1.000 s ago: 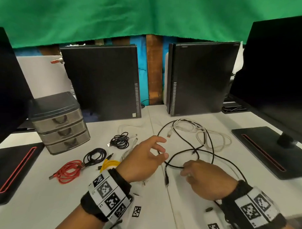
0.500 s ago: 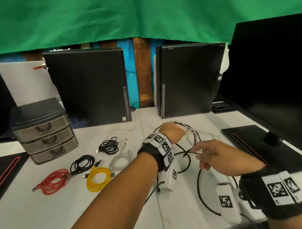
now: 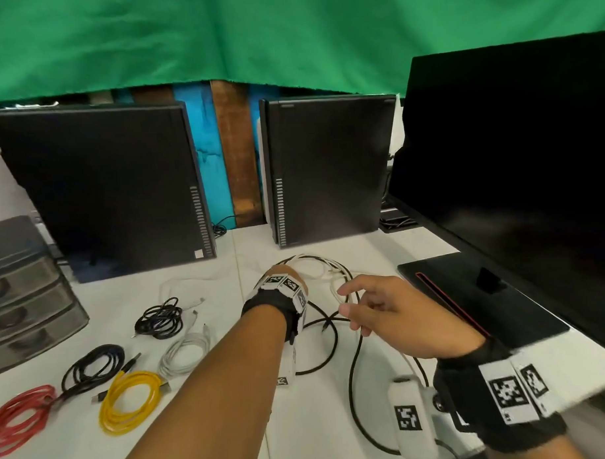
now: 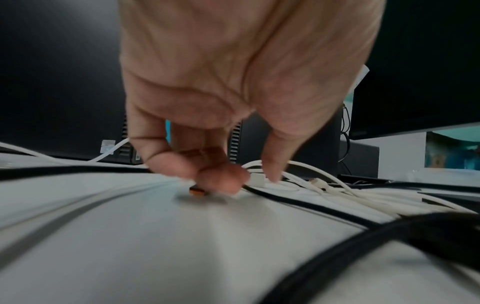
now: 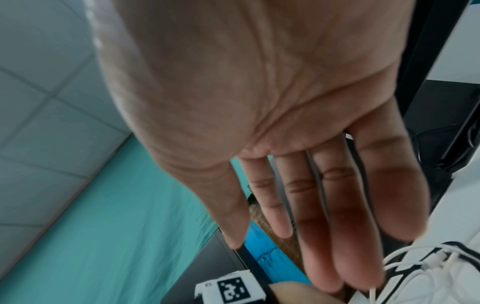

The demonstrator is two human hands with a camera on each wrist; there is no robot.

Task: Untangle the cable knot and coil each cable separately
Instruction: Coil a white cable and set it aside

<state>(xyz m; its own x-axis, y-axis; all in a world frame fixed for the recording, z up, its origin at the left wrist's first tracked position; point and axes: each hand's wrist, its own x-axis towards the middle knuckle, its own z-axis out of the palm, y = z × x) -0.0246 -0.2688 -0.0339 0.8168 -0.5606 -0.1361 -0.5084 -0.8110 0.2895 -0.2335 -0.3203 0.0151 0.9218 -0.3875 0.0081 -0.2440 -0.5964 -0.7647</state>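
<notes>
— What has moved since half a second ago?

— The left hand (image 4: 207, 115) has gone further into the tangle (image 3: 330, 280) and now pinches the plug end of the black cable (image 4: 298, 200) against the table (image 3: 318, 417). The right hand (image 3: 396, 315) has let go of the black strand; its fingers (image 5: 324, 205) are straight and hold nothing.

— Progress?

— Five cables lie coiled at the left: red coil (image 3: 19, 416), yellow coil (image 3: 132, 400), white coil (image 3: 185, 352), two black coils (image 3: 93, 367). The black and white cables in front of the right-hand computer case (image 3: 326, 166) remain knotted and uncoiled.
</notes>
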